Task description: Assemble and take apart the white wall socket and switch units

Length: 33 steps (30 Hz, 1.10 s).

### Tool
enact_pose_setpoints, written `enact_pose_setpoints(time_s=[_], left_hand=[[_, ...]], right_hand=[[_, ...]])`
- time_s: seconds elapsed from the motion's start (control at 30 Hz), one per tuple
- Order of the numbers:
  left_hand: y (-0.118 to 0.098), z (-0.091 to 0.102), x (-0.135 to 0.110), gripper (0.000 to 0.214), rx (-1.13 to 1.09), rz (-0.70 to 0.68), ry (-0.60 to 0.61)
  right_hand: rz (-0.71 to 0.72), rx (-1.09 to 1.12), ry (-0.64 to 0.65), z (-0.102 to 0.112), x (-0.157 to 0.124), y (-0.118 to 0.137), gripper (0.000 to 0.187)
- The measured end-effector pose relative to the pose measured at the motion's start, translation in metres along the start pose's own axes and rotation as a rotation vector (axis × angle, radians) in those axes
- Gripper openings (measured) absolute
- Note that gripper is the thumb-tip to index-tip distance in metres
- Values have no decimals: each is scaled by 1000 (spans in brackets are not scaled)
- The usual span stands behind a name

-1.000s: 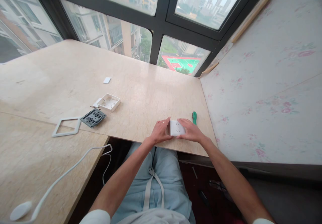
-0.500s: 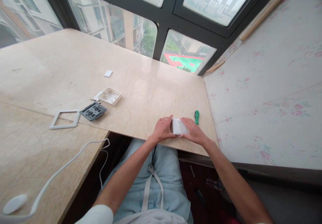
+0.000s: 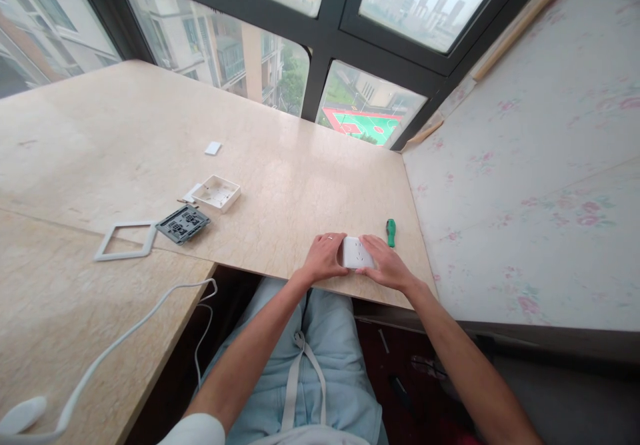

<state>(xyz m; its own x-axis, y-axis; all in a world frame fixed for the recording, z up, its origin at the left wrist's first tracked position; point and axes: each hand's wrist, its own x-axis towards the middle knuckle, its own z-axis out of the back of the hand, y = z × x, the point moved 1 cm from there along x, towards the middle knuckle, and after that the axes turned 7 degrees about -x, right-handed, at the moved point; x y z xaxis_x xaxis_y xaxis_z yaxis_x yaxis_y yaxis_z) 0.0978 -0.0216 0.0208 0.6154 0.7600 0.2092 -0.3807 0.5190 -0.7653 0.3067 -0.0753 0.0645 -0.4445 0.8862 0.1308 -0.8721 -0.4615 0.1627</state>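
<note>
A white wall socket (image 3: 355, 253) rests near the front edge of the beige stone counter (image 3: 280, 185). My left hand (image 3: 324, 258) grips its left side with curled fingers; a ring shows on one finger. My right hand (image 3: 387, 263) clasps its right side, fingers closed over the top edge. A green-handled screwdriver (image 3: 391, 231) lies just beyond my right hand.
To the left lie a white back box (image 3: 217, 193), a grey socket module (image 3: 183, 223), a white square frame (image 3: 125, 241) and a small white piece (image 3: 213, 148). A white cable (image 3: 125, 338) with an oval end (image 3: 22, 414) crosses the lower left counter. Floral-papered wall (image 3: 525, 185) stands at right.
Both hands have stayed on the socket in the same grip. Only the view has shifted slightly.
</note>
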Motion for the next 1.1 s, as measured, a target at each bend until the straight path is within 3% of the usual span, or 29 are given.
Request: enact_pose_setpoints(time_s=[0.5, 0.97, 1.1], left_hand=[[3, 0, -3, 88, -3, -22, 32], [-2, 5, -3, 87, 23, -19, 68], [-1, 4, -3, 91, 7, 5, 54]], right_hand=[[133, -9, 72, 21, 21, -10, 70], [189, -166, 310, 39, 41, 9, 40], [190, -114, 266, 35, 36, 6, 50]])
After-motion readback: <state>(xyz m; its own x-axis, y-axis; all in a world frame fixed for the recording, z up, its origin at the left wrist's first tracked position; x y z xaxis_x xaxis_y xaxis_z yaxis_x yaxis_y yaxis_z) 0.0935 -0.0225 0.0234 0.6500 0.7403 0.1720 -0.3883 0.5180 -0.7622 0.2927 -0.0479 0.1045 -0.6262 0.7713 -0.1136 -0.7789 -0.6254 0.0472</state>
